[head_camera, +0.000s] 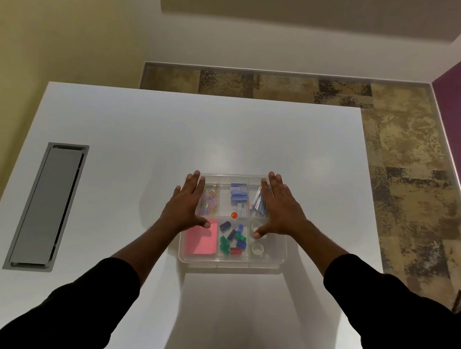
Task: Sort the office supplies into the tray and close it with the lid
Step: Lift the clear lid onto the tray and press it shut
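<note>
Both hands lie flat, palms down, on a clear tray w/ a transparent lid that looks to be on top, tho the clear plastic makes it hard to be sure it's fully seated. Left hand covers the tray's left edge, fingers spread toward the far side, thumb over the pink sticky notes. Right hand mirrors it on the right edge, thumb over the near-right compartment. Neither grip is clenched on anything; both are released, fingers straight, pressing or resting on the top surface.

Tray sits on the white tabletop, roughly centre, slightly right. Contents by compartment: far left, coloured paper clips; far middle, blue staple boxes w/ an orange pin just near of them; far right, clear-and-blue items, partly hidden by the right hand, can't tell what they are. Near left, sticky notes; near middle, blue, green & red binder clips; near right, two tape rolls.

A grey cable hatch is set in the tabletop well left of the tray. Black sleeves cover both forearms. Patterned carpet beyond the tabletop.
</note>
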Demonstrator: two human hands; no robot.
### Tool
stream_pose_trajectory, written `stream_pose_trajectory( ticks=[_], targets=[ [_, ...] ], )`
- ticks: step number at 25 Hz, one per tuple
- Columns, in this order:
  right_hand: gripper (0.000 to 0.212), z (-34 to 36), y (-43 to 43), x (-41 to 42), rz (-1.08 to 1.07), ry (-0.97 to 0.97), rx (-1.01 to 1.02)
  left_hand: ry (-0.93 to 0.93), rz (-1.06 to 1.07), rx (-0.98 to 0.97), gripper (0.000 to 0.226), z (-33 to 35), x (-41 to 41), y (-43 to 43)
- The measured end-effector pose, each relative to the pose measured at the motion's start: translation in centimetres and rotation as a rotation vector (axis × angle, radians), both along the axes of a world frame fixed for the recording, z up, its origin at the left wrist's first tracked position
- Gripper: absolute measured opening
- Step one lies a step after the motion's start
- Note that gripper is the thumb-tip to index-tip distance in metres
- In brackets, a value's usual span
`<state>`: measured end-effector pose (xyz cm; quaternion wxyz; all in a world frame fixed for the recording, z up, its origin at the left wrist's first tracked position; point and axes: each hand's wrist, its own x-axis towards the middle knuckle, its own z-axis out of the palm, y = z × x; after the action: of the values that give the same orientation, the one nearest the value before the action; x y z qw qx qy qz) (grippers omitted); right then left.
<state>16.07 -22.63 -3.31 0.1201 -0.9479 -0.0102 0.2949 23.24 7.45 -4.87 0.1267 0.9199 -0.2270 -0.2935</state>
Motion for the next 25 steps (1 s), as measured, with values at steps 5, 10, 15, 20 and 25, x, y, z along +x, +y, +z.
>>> stream_pose_trajectory(
  ticks=[5,10,15,20,25],
  targets=[
    [0.167,-0.1,-0.7,-0.9,-0.018,-0.007,0.04,-0.093,-0.003,-0.006,0.144,0.5,-0.8,0.5],
    [0.164,0.1,-1.8,-3.6,-0.029,0.047,0.008,0.002,0.042,0.002,0.143,0.4,-3.0,3.3],
    [0.167,-0.3,-2.5,-4.6,0.008,0.089,0.038,0.019,-0.065,0.078,0.143,-0.2,-2.9,5.8],
    [0.167,-0.1,-2.7,-4.8,0.013,0.059,0.034,-0.01,-0.069,0.117,0.142,0.6,-3.2,5.1],
    [0.142,0.0,0.4,-8.5,-0.085,0.004,0.122,-0.052,0.085,0.006,0.114,0.5,-8.7,3.8]
  ],
)
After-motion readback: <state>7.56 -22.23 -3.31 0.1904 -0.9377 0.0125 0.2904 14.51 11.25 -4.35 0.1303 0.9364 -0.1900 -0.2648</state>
